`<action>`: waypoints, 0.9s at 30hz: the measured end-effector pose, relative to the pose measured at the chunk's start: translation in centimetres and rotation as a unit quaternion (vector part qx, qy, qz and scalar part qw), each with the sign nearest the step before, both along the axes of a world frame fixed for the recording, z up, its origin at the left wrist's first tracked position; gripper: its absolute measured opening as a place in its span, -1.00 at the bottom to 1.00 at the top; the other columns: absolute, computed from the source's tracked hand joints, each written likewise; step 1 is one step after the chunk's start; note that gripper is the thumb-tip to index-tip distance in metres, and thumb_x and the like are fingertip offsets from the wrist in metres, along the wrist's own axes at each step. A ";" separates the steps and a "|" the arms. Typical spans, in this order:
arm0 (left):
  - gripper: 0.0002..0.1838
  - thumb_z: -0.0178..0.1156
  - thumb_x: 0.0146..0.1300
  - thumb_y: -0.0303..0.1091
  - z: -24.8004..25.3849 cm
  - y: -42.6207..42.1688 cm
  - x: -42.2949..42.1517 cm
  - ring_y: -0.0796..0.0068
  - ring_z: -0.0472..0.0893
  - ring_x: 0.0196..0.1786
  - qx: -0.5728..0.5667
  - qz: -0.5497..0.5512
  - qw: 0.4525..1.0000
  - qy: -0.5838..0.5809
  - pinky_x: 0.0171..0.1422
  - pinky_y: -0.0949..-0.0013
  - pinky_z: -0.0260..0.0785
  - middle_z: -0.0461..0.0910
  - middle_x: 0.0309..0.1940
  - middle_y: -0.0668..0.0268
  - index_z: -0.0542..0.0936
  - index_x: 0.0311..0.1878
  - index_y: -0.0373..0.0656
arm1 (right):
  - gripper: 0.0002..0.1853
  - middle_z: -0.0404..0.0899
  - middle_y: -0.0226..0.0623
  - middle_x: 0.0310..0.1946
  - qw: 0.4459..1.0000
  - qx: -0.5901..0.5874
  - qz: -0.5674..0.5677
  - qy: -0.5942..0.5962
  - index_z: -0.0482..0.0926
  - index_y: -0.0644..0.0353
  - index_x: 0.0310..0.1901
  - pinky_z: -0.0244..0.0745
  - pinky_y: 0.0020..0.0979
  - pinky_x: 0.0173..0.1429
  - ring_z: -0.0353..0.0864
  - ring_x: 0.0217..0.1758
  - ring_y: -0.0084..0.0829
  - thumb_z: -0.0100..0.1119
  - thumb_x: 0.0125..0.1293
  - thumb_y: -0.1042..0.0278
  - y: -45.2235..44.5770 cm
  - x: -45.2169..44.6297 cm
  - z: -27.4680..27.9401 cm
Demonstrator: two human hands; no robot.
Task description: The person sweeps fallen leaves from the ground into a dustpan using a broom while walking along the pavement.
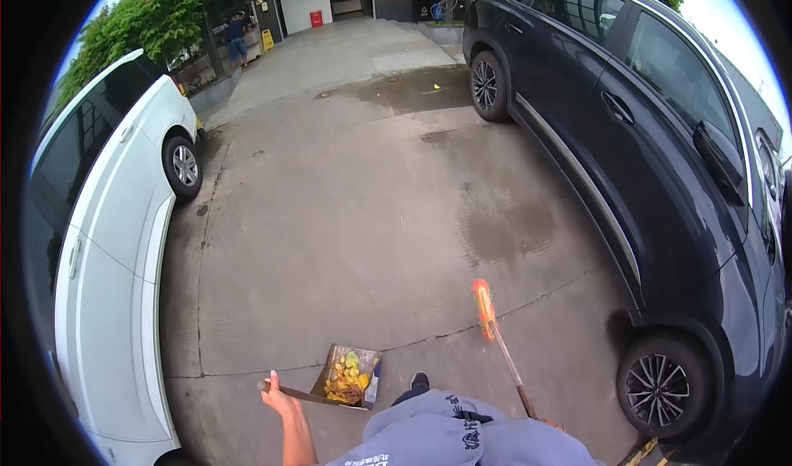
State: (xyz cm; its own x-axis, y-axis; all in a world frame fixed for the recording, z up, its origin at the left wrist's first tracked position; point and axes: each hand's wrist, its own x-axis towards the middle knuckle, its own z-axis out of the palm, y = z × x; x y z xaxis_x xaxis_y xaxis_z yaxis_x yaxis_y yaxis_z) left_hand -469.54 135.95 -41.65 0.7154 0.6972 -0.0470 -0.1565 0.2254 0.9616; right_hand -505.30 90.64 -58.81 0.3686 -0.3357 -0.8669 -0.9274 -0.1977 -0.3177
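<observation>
My left hand (278,395) is closed around the end of a long dustpan handle (309,397). The dustpan (373,365) hangs or rests just ahead of my body, and yellow and brown leaves (346,381) lie inside it. On the other side a broom (509,364) slants forward, its orange-red bristle head (484,301) farthest from me. Only a sliver of my right hand (555,424) shows at the top of the broom handle, partly covered by my grey-blue shirt; it grips the handle there.
A white car (115,210) stands on the left and a dark SUV (594,120) on the right. Concrete paving (346,243) with cracks and wet patches lies between them. Ahead, a person (237,40) is near a yellow sign (267,40) beside the building.
</observation>
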 end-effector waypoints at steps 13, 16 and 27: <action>-0.83 0.07 -0.04 -0.45 1.0 -9.7 23.5 0.64 0.20 -0.48 -0.006 -0.001 1.000 -0.008 -0.31 0.53 0.08 0.20 -0.62 0.48 0.28 -0.62 -0.09 | -0.89 0.31 -0.37 -0.80 0.988 0.092 -0.060 -0.104 0.30 0.27 -0.66 0.21 -0.52 -0.74 0.28 -0.80 -0.57 0.02 -0.15 0.52 -11.0 28.8 12.7; -0.82 0.07 -0.05 -0.47 1.0 -13.3 29.3 0.65 0.20 -0.49 -0.014 -0.011 1.000 -0.021 -0.32 0.54 0.09 0.22 -0.62 0.49 0.27 -0.64 -0.08 | -0.88 0.30 -0.34 -0.82 0.995 0.059 0.011 -0.074 0.27 0.29 -0.67 0.22 -0.50 -0.76 0.29 -0.81 -0.54 0.00 -0.14 0.53 -15.6 35.7 10.5; -0.78 0.06 -0.08 -0.51 3.8 -24.4 48.0 0.63 0.23 -0.52 0.078 -0.155 0.983 -0.053 -0.34 0.53 0.10 0.22 -0.67 0.46 0.24 -0.69 -0.11 | -0.88 0.30 -0.30 -0.86 0.985 0.100 0.096 -0.100 0.29 0.32 -0.70 0.24 -0.47 -0.76 0.32 -0.83 -0.49 -0.04 -0.15 0.51 -23.1 63.7 11.7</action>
State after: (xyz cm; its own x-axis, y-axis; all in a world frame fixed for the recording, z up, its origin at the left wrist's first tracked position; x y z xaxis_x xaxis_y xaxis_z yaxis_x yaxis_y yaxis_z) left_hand -421.57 111.57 -37.80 0.8894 0.4384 0.1294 -0.2049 0.1292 0.9702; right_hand -441.60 67.58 -47.13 0.5787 -0.0733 -0.8122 -0.7940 -0.2778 -0.5407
